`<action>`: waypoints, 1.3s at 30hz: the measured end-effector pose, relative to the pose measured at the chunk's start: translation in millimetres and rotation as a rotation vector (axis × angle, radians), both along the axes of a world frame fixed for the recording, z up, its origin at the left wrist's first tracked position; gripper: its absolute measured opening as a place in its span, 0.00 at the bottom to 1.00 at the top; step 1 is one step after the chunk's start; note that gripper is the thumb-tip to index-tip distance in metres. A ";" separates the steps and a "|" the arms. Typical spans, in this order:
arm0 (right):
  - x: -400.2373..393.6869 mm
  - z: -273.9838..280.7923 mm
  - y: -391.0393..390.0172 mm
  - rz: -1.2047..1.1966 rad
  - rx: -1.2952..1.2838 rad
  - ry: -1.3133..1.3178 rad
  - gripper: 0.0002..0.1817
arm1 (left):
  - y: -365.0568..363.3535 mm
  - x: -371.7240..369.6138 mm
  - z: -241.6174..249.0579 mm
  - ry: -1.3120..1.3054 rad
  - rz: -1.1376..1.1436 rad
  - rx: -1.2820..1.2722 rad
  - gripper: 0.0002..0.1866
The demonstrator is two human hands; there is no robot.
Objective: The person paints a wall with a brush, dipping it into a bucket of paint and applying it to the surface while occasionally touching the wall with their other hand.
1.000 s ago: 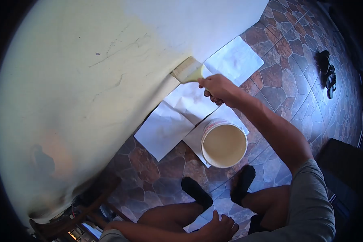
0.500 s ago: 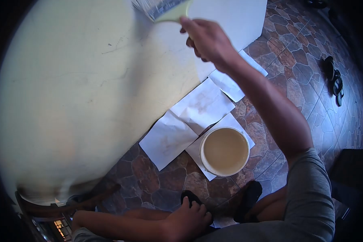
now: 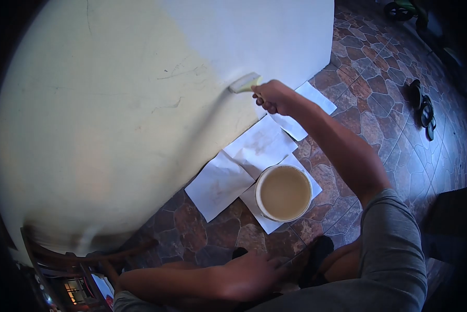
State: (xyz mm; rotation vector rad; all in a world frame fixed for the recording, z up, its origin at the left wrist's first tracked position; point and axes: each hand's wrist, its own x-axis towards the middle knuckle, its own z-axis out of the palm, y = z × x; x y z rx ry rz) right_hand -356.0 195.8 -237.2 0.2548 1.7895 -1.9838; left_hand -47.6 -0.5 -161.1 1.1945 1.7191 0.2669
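My right hand (image 3: 271,97) is closed round the handle of a wide brush (image 3: 245,82). The bristles touch the wall (image 3: 140,119) low down, at the border between its yellowish part and its whiter part. My left hand (image 3: 257,273) rests near my lap at the bottom of the view, fingers spread and holding nothing. A round bucket (image 3: 284,193) of beige liquid stands on the floor below my right forearm. White paper sheets (image 3: 262,143) lie under the bucket and along the foot of the wall.
Brown and grey stone-patterned floor (image 3: 368,125) runs off to the right. Dark sandals (image 3: 426,111) lie on it at the right. A wooden chair (image 3: 88,257) stands at the lower left, and a dark object (image 3: 446,223) is at the right edge.
My right hand has moved down the wall with the brush, whose bristles were near the top edge of the view. My left hand has shifted slightly to the right.
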 end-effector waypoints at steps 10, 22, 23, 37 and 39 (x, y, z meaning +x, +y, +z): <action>17.5 70.6 -5.4 -0.152 -0.081 0.502 0.28 | -19.4 -32.3 -5.7 -0.123 0.079 0.093 0.24; 10.8 -73.6 -0.6 0.102 0.084 -0.213 0.22 | -27.1 -50.9 15.2 -0.276 0.080 -0.013 0.22; 10.2 -53.5 -1.1 0.072 0.070 -0.133 0.22 | -24.6 -52.9 20.3 -0.290 0.055 -0.042 0.20; 15.0 -87.1 -38.7 -0.067 0.134 0.114 0.29 | -29.7 -38.4 -1.7 -0.334 0.033 0.014 0.20; 21.2 -118.0 -33.5 -0.031 0.129 -0.099 0.27 | -31.1 -34.8 -3.8 -0.339 0.044 0.029 0.20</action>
